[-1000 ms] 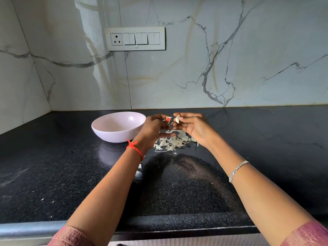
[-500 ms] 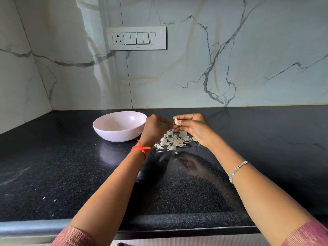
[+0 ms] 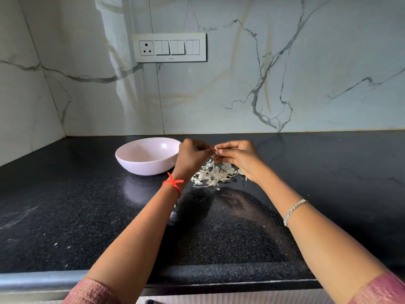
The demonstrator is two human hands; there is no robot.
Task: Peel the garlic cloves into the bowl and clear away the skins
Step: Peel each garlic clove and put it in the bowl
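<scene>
A pale garlic clove (image 3: 217,150) is held in the air between both hands, just right of the pink bowl (image 3: 140,166). My right hand (image 3: 240,157) pinches the clove with thumb and fingers. Fingertips of my left hand (image 3: 191,157) pinch at the clove's left end, on its skin. Below the hands a heap of white garlic skins (image 3: 213,174) lies on the black counter. What lies in the bowl cannot be seen from here.
The black granite counter (image 3: 87,216) runs to marble walls behind and at the left. A switch panel (image 3: 169,47) is on the back wall. The counter's front edge (image 3: 197,281) lies under my forearms. A few skin flecks dot the counter at lower left.
My left hand dipped toward the skin heap half a second ago and has come back up to the clove. The right hand stayed nearly still with the clove.
</scene>
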